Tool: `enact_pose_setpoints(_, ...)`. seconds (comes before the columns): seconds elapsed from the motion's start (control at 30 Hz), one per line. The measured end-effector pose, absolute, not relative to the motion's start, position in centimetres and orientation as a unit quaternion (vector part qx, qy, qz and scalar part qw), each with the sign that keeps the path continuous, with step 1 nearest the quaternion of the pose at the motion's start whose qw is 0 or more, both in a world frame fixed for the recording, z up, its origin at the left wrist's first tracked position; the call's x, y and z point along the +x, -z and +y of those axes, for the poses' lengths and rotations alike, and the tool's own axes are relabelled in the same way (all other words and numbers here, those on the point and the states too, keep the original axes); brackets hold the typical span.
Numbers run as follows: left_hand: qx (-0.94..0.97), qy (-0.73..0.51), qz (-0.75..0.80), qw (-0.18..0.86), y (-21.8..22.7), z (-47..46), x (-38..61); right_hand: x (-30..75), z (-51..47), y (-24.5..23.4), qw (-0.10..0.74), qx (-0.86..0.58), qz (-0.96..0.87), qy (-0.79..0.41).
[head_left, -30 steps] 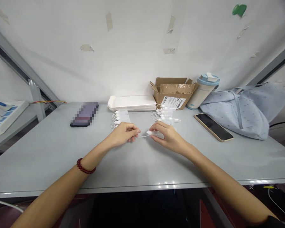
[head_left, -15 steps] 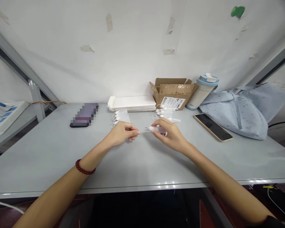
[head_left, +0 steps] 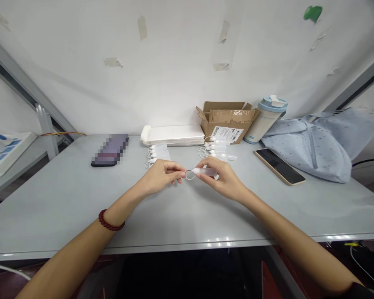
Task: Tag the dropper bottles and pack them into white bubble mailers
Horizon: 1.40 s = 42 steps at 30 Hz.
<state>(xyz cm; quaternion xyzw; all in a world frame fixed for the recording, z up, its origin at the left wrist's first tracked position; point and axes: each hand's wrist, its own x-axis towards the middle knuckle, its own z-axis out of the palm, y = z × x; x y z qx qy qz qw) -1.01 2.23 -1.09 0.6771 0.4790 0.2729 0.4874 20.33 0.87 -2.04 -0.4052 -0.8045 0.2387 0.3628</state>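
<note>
Over the middle of the grey table point(head_left: 65, 199), my right hand point(head_left: 224, 180) pinches a small clear plastic tube with a white cap point(head_left: 205, 171). A thin white string loop point(head_left: 190, 175) hangs from the cap. My left hand point(head_left: 162, 176), with a red bead bracelet on its wrist, pinches the other end of that loop. Both hands are closed and nearly touch. Behind my left hand lies a pile of white tagged pieces point(head_left: 157, 153). Behind my right hand lie several more clear tubes with strings point(head_left: 220, 149).
A stack of white paper bags point(head_left: 173, 135) and an open cardboard box point(head_left: 227, 120) stand at the back. A blue-lidded cup point(head_left: 266, 118), a phone point(head_left: 279, 166) and a light blue bag point(head_left: 318, 145) are at the right. A dark phone point(head_left: 110, 150) lies at the left.
The string was stretched straight between my hands half a second ago. My hands have since come closer together, and it now curls into a small loop.
</note>
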Motion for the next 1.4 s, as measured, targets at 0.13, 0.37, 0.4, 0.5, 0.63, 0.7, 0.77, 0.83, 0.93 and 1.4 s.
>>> enact_pose_setpoints(0.13, 0.683, -0.273, 0.472, 0.486, 0.8, 2.0, -0.8, 20.2, 0.7, 2.0, 0.357, -0.406, -0.803, -0.251)
enact_pose_setpoints(0.37, 0.684, -0.276, 0.473, 0.482, 1.0, 2.0, -0.8, 20.3, 0.7, 2.0, 0.362, -0.403, -0.8, -0.258)
enact_pose_setpoints(0.4, 0.683, -0.276, 0.474, 0.482, 1.0, 2.0, -0.8, 20.3, 0.7, 1.9, 0.36, -0.403, -0.801, -0.258)
enact_pose_setpoints(0.5, 0.683, -0.277, 0.473, 0.483, 1.1, 2.0, -0.8, 20.3, 0.7, 1.8, 0.355, -0.403, -0.804, -0.256)
enact_pose_setpoints(0.63, 0.685, -0.276, 0.472, 0.48, 1.1, 2.0, -0.8, 20.3, 0.7, 1.7, 0.345, -0.404, -0.808, -0.254)
enact_pose_setpoints(0.7, 0.687, -0.274, 0.474, 0.478, 1.1, 2.0, -0.8, 20.3, 0.7, 1.7, 0.34, -0.404, -0.81, -0.253)
enact_pose_setpoints(0.77, 0.686, -0.274, 0.475, 0.478, 1.0, 2.0, -0.8, 20.4, 0.7, 1.7, 0.337, -0.404, -0.812, -0.254)
enact_pose_setpoints(0.83, 0.685, -0.274, 0.475, 0.479, 1.0, 2.0, -0.8, 20.3, 0.7, 1.6, 0.336, -0.402, -0.812, -0.256)
enact_pose_setpoints(0.93, 0.689, -0.274, 0.469, 0.479, 1.2, 2.0, -0.8, 20.3, 0.7, 1.6, 0.329, -0.401, -0.815, -0.259)
enact_pose_setpoints(1.4, 0.731, -0.234, 0.451, 0.457, 2.1, 1.7, -0.7, 20.2, 0.8, 3.4, 0.306, -0.335, -0.87, -0.191)
